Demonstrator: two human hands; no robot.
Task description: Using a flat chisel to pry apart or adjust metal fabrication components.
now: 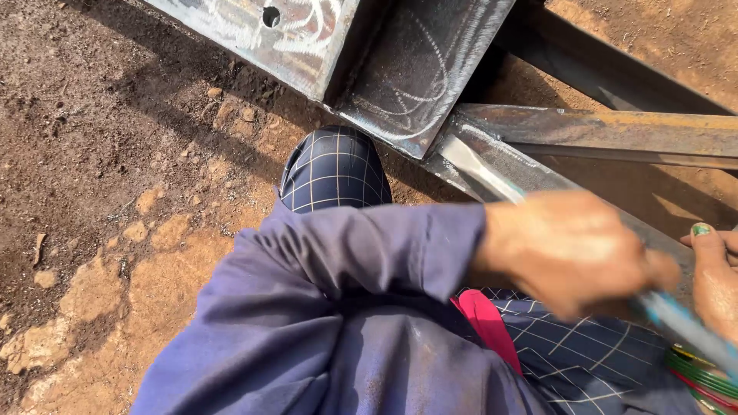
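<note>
A blue-handled chisel [492, 180] was gripped in the closed fingers of the left hand [565, 250], its flat blade laid against the steel beam [430, 69] resting on the bare earth [115, 154]. The right hand [716, 273], bangles [703, 376] at its wrist, was seen at the frame edge; its grip could not be told.
</note>
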